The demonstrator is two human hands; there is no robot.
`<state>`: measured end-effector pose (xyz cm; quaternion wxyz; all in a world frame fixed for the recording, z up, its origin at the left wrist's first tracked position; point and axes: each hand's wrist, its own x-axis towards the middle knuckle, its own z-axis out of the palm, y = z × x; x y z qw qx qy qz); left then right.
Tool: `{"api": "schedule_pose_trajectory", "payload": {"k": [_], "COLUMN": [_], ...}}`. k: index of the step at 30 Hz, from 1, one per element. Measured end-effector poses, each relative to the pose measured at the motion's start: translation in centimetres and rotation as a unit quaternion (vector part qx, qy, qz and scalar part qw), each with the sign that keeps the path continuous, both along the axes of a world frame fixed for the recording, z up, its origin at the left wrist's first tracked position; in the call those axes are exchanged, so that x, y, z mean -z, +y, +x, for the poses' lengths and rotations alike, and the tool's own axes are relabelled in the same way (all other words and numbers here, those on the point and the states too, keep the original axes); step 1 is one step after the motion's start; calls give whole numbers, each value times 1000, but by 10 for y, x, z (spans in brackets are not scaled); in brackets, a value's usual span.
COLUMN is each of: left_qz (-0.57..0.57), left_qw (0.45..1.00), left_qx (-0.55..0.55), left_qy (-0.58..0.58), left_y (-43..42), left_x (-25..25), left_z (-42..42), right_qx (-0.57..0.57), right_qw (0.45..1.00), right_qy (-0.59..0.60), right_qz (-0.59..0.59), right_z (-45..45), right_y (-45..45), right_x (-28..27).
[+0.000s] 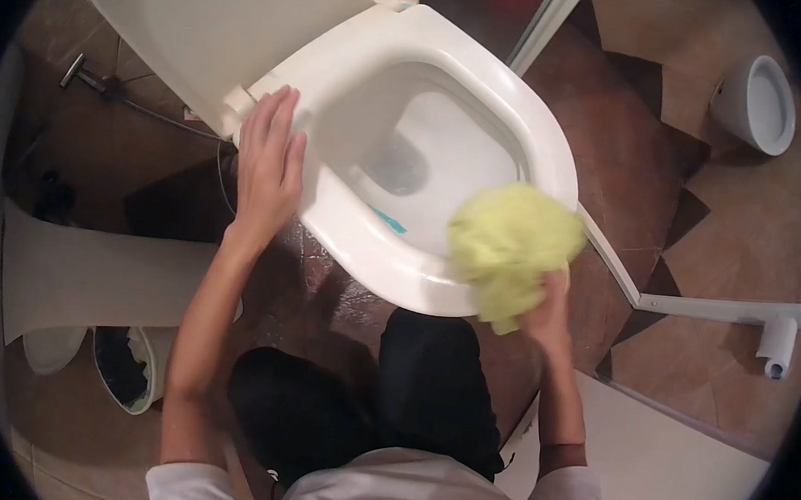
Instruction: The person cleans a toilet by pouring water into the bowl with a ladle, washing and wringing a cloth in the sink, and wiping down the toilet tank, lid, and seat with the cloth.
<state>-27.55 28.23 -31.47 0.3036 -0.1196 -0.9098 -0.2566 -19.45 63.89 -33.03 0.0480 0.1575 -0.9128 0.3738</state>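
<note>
A white toilet bowl (416, 293) fills the upper middle, its lid (221, 24) raised at the upper left. My left hand (272, 162) rests on the left part of the rim near the hinge, fingers extended and empty. On the right front of the rim lies a bunched yellow-green cloth (512, 244), slightly blurred, with my right hand (549, 312) holding its lower right side. The cloth hides part of the rim and my fingertips. A small teal piece (389, 220) hangs inside the bowl, by the left inner edge.
A white pedestal (111, 276) stands at the left, beside a bin (137, 371). A metal valve with a hose (87, 78) is at the upper left. A round white container (754, 106) stands at the upper right, and a white rail (712, 309) crosses the right side.
</note>
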Motion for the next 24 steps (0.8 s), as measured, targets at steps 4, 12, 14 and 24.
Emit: {"api": "schedule_pose_trajectory", "payload": {"k": [4, 12, 14, 24], "left_qz": [-24, -99, -91, 226], "left_qw": [997, 986, 986, 908], "left_qx": [-62, -103, -122, -333], "left_qy": [-34, -81, -69, -116], "left_y": [-6, -13, -10, 7], "left_x": [15, 18, 17, 41], "left_z": [-11, -14, -13, 1], "right_qx": [-120, -177, -190, -208], "right_qw": [985, 961, 938, 968], "right_qy": [-47, -113, -58, 127], "right_qz": [113, 177, 284, -61], "right_z": [-22, -59, -76, -141], "right_y": [-106, -91, -48, -237], "right_x": [-8, -19, -30, -9]}}
